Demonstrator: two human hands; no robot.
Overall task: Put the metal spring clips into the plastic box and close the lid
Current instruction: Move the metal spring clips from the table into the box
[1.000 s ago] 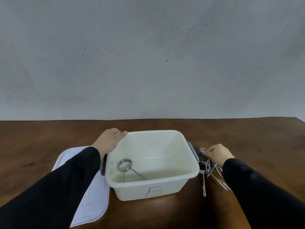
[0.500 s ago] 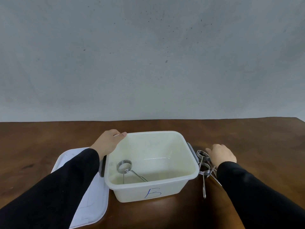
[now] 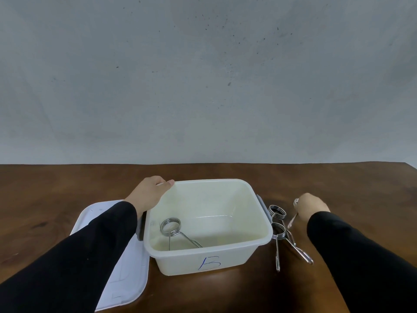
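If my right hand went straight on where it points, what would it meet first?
Likely nothing near: the right hand, gripping a spring clip, points past the plastic box, over table toward the wall; depth unclear.

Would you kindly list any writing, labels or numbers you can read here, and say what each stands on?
"B": handwritten in blue on the near wall of the plastic box.
Faint raised marks on the lid: too faint to read.
No other text shows.

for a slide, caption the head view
Left hand holds the box; right hand grips a spring clip beside it.
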